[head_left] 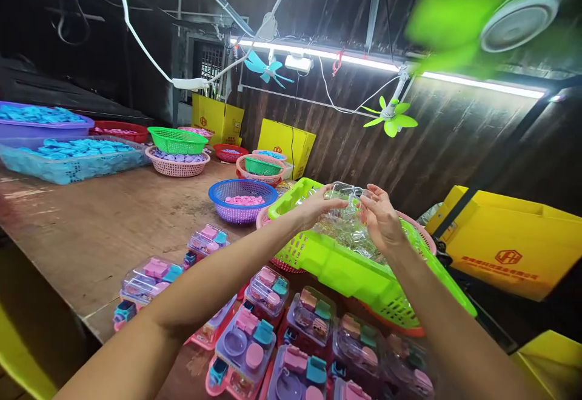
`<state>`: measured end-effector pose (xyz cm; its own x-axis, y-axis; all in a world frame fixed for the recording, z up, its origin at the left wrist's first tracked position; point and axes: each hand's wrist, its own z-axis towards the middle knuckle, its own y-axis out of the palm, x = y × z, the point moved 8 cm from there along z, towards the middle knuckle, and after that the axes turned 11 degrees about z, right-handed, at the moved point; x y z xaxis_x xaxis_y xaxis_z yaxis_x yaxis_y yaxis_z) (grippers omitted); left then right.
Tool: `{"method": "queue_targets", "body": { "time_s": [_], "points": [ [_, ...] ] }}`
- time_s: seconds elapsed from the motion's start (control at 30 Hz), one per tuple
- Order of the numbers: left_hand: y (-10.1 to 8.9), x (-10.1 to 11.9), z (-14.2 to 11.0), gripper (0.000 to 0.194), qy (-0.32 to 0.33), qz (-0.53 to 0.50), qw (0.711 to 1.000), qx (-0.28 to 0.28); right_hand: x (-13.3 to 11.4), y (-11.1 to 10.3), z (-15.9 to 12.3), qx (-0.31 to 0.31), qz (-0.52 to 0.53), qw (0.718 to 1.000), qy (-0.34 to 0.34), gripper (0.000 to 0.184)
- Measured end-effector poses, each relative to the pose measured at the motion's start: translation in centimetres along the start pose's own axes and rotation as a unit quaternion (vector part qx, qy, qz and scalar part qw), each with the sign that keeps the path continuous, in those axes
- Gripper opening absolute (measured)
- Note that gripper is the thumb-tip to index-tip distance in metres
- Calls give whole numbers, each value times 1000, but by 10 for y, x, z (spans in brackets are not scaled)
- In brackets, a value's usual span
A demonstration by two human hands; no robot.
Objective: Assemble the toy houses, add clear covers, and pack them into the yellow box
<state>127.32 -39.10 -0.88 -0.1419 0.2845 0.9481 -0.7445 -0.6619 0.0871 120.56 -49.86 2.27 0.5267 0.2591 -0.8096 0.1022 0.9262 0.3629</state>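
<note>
Both my arms reach over a lime green plastic basket [336,273] filled with clear plastic covers [345,230]. Between my hands, just above the pile, is a clear plastic cover [341,189]. My left hand [318,207] pinches its left side between thumb and fingers. On the right side, the fingers of my right hand [381,217] close on the clear plastic; whether this is one cover or two I cannot tell. In front of the basket stand several pink and purple toy cases [248,351], some with clear covers on top, such as one toy case [268,291].
A blue basket [222,194] with pink pieces stands left of the green one. Further back on the brown table [113,224] are a green basket [177,141] and a tub of blue pieces [73,170]. Yellow cartons [513,242] stand right; a green fan [391,115] hangs overhead.
</note>
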Motion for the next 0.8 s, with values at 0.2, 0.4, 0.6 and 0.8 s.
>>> {"method": "queue_targets", "body": {
  "time_s": [0.2, 0.4, 0.6, 0.8],
  "points": [
    [2, 13, -31, 64, 21, -59, 998, 14, -4, 5, -19, -23, 61, 994, 90, 43],
    [-1, -3, -110, 56, -46, -237, 971, 6, -36, 21, -62, 4, 135, 988, -76, 27],
    [23, -61, -218, 86, -33, -443, 896, -4, 19, 57, -146, 0, 138, 990, -28, 22],
    [4, -91, -268, 86, -24, -502, 863, 51, 84, 55, -196, -130, -111, 979, 113, 66]
  ]
}}
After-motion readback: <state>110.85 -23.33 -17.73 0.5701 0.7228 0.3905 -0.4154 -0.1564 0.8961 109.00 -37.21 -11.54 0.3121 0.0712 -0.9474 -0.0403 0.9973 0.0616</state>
